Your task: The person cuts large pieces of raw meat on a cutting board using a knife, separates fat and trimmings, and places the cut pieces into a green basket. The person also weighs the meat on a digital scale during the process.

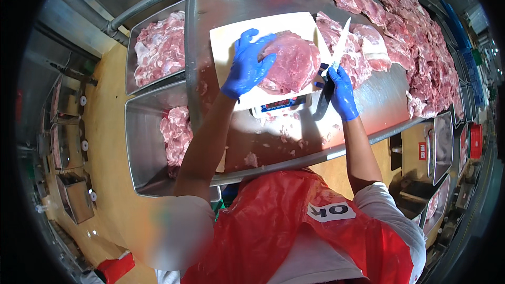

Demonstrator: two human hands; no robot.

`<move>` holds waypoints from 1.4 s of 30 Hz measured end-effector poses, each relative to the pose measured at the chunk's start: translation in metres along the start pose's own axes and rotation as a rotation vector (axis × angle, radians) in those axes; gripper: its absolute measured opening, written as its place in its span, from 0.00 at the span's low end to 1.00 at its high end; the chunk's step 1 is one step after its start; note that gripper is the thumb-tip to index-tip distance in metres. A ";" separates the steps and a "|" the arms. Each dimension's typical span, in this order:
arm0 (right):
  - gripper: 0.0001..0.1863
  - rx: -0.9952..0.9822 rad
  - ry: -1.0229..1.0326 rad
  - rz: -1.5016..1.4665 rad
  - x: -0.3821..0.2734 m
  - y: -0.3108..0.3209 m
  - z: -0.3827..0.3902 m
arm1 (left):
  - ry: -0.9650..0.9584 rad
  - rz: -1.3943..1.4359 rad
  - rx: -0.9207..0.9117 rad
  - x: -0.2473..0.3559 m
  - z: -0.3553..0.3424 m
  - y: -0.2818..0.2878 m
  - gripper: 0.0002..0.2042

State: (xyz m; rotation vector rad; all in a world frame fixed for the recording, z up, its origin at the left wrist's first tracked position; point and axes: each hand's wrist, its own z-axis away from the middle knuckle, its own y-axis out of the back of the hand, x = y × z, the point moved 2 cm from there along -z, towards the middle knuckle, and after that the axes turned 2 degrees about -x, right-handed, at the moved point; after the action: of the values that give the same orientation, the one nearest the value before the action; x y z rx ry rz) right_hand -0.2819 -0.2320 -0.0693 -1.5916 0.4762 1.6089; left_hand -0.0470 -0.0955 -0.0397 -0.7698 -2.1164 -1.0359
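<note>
A large round piece of raw meat point(292, 63) lies on a white cutting board point(226, 42). My left hand point(248, 66), in a blue glove, rests against the meat's left edge with its fingers spread. My right hand point(342, 90), also gloved in blue, is closed round the dark handle of a knife point(342, 43) just right of the meat. The blade points up and away from me. Beneath the board's near edge shows a scale point(282, 104) with a small lit display.
A large heap of raw meat point(421, 52) covers the right side of the steel table point(210, 8). At the left stand two metal bins, an upper bin point(130, 66) full of meat and a lower bin point(142, 142) partly filled. Small scraps point(251, 159) lie near the front edge.
</note>
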 end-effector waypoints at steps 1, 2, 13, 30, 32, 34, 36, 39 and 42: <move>0.17 0.005 -0.001 0.002 -0.002 -0.001 0.001 | 0.076 0.093 0.036 -0.009 0.002 -0.001 0.22; 0.18 0.017 -0.007 0.016 -0.003 -0.003 0.002 | 0.153 0.184 0.073 -0.017 0.005 -0.003 0.24; 0.06 -0.160 0.007 -0.231 -0.009 -0.033 -0.036 | 0.074 -0.011 0.056 -0.014 -0.027 -0.020 0.28; 0.21 -0.295 0.048 -0.037 0.022 0.020 -0.013 | 0.455 -0.225 -0.314 0.005 -0.060 -0.007 0.38; 0.21 -0.304 0.024 -0.054 0.024 0.018 -0.023 | 0.570 -0.240 -0.230 0.008 -0.054 -0.007 0.42; 0.20 -0.283 -0.013 -0.041 0.024 0.020 -0.022 | 0.715 -0.026 -0.236 0.014 -0.048 -0.002 0.42; 0.18 -0.239 -0.037 -0.055 0.018 0.019 -0.014 | 0.798 0.006 -0.224 0.034 -0.048 0.004 0.40; 0.16 -0.228 0.117 0.073 0.020 0.021 -0.003 | 0.818 0.046 -0.248 0.048 -0.044 0.020 0.35; 0.10 -0.116 0.047 0.032 -0.013 0.004 0.027 | 0.772 -0.002 -0.231 0.028 -0.015 0.047 0.29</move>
State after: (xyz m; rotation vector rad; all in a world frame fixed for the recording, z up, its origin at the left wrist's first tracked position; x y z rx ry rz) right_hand -0.3042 -0.2183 -0.0539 -1.7187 0.4419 1.6518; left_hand -0.0259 -0.0776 0.0095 -0.3696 -1.3541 -1.3261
